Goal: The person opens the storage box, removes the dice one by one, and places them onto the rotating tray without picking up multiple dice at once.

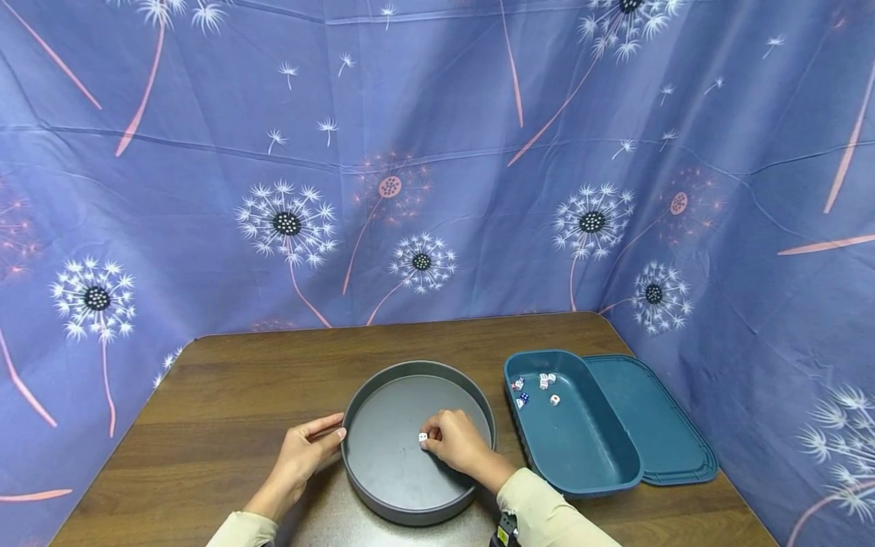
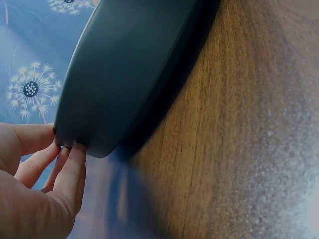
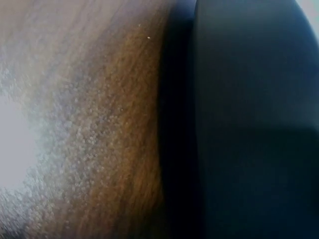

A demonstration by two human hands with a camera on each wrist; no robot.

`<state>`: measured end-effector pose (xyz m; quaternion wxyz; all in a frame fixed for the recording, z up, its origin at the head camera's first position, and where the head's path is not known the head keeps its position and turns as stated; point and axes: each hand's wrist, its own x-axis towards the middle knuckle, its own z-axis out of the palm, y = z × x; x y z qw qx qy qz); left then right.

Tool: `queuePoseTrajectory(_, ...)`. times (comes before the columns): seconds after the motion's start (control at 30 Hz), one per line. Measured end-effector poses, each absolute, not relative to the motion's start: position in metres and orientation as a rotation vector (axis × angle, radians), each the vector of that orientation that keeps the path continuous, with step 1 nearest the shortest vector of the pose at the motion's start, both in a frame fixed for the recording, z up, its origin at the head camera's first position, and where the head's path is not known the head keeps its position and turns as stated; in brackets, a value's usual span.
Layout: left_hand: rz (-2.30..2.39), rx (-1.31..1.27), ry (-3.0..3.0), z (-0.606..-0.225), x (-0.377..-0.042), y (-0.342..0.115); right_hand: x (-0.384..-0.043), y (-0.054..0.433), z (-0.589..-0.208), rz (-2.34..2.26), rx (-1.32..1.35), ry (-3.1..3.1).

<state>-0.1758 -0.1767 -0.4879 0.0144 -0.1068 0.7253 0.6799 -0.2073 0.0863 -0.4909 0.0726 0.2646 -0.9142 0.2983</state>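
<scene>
A round dark grey pan (image 1: 403,486) stands on the wooden table. Inside it, my right hand (image 1: 454,441) pinches a small white die (image 1: 423,437) between thumb and fingers, low over the pan's floor. My left hand (image 1: 301,456) touches the pan's left side, its fairly straight fingers and thumb at the outer wall. The left wrist view shows those fingertips (image 2: 75,154) against the dark wall (image 2: 124,74). In the right wrist view only the pan's outer side (image 3: 254,99) and the table appear; the right hand is out of that picture.
A teal container (image 1: 581,448) right of the pan holds several dice, white ones (image 1: 554,399) and blue ones (image 1: 523,397), at its far end. Its teal lid (image 1: 656,410) lies beside it. A blue dandelion-print curtain (image 1: 437,190) hangs behind the wooden table (image 1: 225,425).
</scene>
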Motion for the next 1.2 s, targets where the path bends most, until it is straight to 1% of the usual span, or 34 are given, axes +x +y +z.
queuePoseTrajectory(0.57, 2.137, -0.361, 2.241, -0.485, -0.176, -0.174, -0.205, 0.087, -0.487, 0.877, 0.8, -2.729)
queuePoseTrajectory(0.97, 2.118, -0.352, 2.259, -0.486, -0.176, -0.174, -0.211, 0.099, -0.459, 0.951, 0.781, -2.683)
queuePoseTrajectory(1.2, 2.13, -0.371, 2.247, -0.486, -0.175, -0.174, -0.212, 0.121, -0.438, 1.014, 0.674, -2.65)
